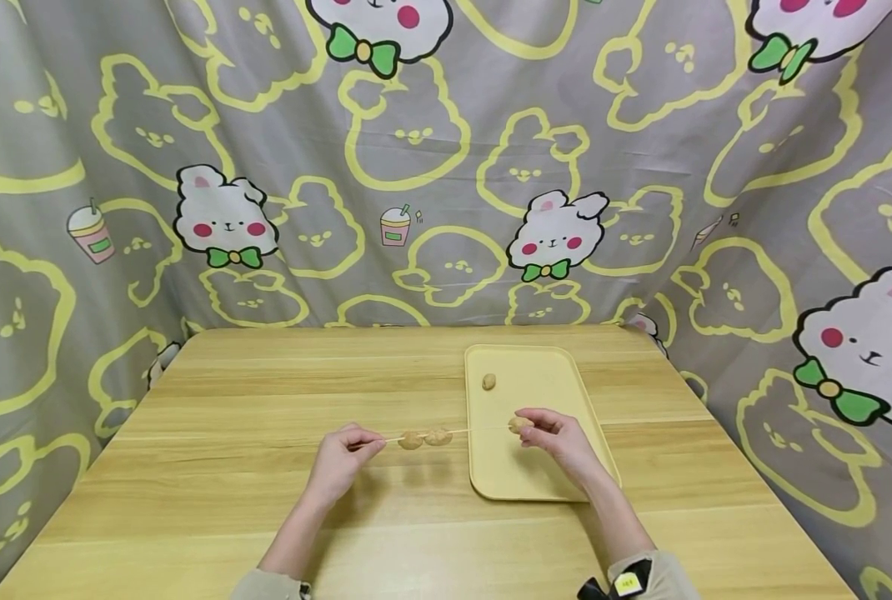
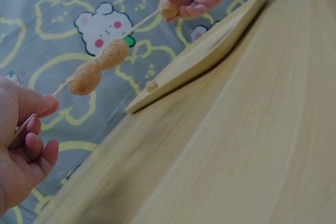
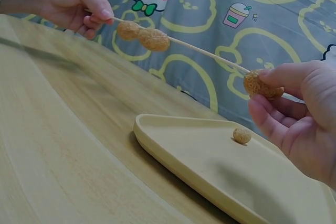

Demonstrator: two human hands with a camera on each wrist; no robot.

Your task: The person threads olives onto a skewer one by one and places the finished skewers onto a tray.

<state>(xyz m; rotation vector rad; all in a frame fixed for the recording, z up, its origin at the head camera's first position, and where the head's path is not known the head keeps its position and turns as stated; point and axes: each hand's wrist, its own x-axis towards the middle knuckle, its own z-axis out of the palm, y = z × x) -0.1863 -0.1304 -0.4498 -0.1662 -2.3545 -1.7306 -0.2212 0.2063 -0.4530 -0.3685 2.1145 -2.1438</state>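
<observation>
A thin wooden skewer (image 3: 202,52) runs nearly level above the table between both hands. My left hand (image 1: 338,462) pinches its left end between thumb and fingers. Two brown, rough-skinned balls (image 2: 100,67), like fried tofu puffs, sit threaded side by side nearer the left hand. With thumb and fingertips my right hand (image 1: 562,442) holds a third brown ball (image 3: 262,85) at the skewer's other end, over the tray. The tip meets this ball; how deep it goes in is hidden. One more brown ball (image 1: 488,382) lies on the tray's far left part.
A pale yellow rectangular tray (image 1: 532,479) with a low rim lies on the wooden table (image 1: 213,467), right of the middle. Behind and at both sides hangs a grey curtain (image 1: 303,125) with rabbit drawings.
</observation>
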